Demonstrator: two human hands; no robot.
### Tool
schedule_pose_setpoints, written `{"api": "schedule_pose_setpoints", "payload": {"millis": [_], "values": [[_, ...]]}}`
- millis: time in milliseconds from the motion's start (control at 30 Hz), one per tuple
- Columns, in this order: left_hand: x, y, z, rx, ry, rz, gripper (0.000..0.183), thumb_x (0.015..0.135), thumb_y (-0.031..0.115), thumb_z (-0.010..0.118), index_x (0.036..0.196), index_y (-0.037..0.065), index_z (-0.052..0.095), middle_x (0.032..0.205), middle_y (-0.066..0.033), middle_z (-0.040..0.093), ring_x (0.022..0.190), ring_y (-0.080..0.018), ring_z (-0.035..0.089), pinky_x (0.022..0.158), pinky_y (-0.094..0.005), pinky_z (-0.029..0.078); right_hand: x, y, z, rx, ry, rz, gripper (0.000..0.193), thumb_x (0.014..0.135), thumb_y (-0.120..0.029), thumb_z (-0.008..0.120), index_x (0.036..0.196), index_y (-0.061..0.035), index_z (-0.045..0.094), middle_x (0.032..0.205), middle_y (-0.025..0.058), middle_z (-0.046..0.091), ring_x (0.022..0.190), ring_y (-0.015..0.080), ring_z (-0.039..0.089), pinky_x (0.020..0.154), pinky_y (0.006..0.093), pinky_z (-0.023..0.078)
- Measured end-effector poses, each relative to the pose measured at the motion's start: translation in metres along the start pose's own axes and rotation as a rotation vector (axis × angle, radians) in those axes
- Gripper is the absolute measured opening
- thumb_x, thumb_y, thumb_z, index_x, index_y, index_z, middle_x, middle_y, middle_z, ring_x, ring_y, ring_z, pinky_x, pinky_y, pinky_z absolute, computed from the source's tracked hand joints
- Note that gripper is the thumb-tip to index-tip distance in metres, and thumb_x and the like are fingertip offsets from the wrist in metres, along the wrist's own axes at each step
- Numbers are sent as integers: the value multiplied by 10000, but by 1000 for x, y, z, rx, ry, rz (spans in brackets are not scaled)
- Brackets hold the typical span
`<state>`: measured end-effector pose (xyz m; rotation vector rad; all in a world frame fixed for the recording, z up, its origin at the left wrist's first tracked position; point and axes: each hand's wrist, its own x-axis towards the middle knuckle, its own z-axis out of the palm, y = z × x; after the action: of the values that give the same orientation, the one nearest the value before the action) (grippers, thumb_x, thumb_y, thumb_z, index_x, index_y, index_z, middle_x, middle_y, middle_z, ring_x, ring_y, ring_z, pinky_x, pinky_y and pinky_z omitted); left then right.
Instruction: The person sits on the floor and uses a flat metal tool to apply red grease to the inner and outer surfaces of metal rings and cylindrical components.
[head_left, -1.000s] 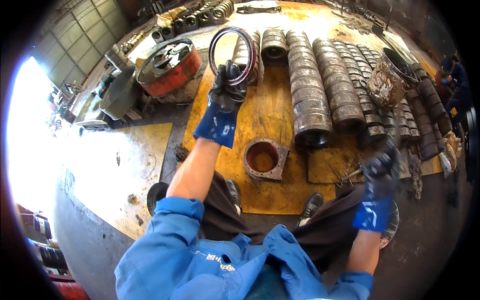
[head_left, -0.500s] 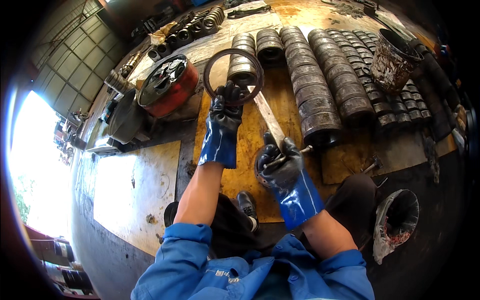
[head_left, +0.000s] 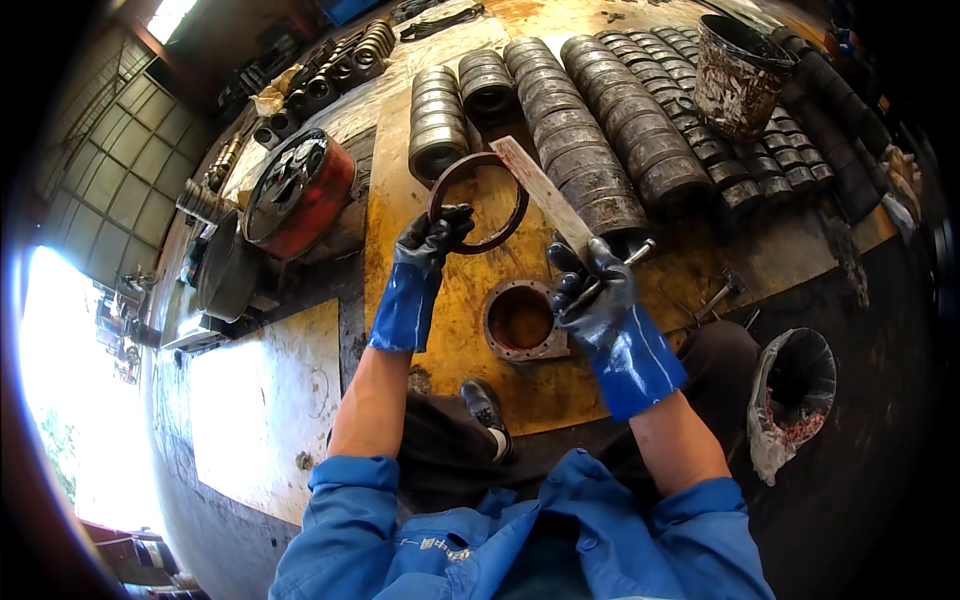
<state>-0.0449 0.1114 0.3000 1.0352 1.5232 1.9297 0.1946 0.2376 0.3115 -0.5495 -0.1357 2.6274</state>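
Note:
My left hand, in a black and blue glove, grips a thin rusty metal ring by its lower left edge and holds it upright above the yellow-stained floor plate. My right hand, gloved the same way, is closed on a flat metal strip whose far end reaches up to the ring's upper right rim. A thin rod also sticks out of that fist. Below and between the hands a round rusty flange with a central hole lies flat on the plate.
Rows of stacked dark metal rings lie beyond the hands. A dirty bucket stands at the far right, a red drum-like part at the left. A sack-lined container sits by my right knee. A small hammer lies nearby.
My right hand has come in from the far right near the sack, now carrying the flat strip up against the ring. The left hand has kept its hold on the ring.

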Motion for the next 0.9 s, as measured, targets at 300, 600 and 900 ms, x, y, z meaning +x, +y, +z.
{"api": "schedule_pose_setpoints", "payload": {"millis": [300, 600, 900], "values": [[9, -5, -24, -66, 133, -9, 292, 942, 173, 562, 1143, -37, 586, 1077, -161, 652, 941, -276, 654, 862, -393, 527, -22, -28, -12, -980, -76, -435, 255, 940, -158, 529, 1113, 19, 592, 847, 165, 681, 546, 140, 601, 486, 254, 504], [1, 8, -10, 75, -98, -92, 222, 926, 102, 572, 1112, -14, 610, 1041, -114, 677, 891, -200, 659, 793, -305, 511, -5, -37, -32, -2069, -473, -1271, 516, 668, -71, 656, 1179, -141, 617, 843, 23, 670, 699, 208, 649, 585, 327, 514], [-6, 7, 1, 21, -8, -53, 226, 923, 115, 579, 1109, -10, 611, 1059, -125, 671, 912, -212, 658, 797, -316, 511, 33, 9, -83, -1790, -287, -1251, 358, 885, -115, 453, 1210, -1, 552, 1010, 80, 649, 872, 196, 643, 744, 300, 505]]}}
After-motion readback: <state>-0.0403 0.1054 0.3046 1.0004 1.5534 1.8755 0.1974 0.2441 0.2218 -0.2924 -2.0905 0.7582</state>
